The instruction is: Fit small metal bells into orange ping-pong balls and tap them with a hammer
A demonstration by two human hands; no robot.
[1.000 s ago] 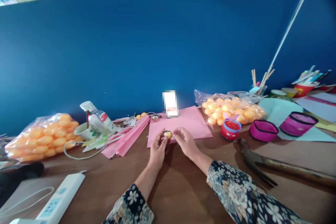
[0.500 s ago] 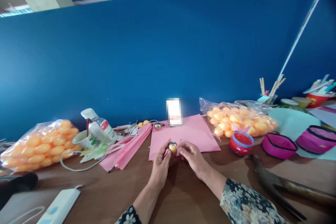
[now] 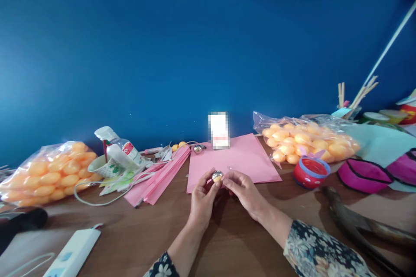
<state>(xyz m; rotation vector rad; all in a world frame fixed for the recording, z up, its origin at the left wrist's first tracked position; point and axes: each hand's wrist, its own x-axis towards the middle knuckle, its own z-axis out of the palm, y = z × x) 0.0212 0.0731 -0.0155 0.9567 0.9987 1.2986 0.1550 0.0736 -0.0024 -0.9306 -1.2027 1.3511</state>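
Observation:
My left hand is closed round a small ball, shiny silver on top and yellowish-orange below, pinched between thumb and fingers. Close on its right, my right hand has thumb and fingers drawn together against or right beside the ball. A tiny glinting bit shows above the right fingertips, too small to name. Both hands are over the near edge of the pink paper sheets. Another silver ball rests at the back left of that paper.
Clear bags of orange balls lie left and right. Pink strips, a white cable, a paper cup and a bottle are left. A red container, purple bands and a forked wooden piece are right.
The view has tilted down and shifted slightly, so the table items sit differently in the picture. Both hands keep nearly the same pose around the ball.

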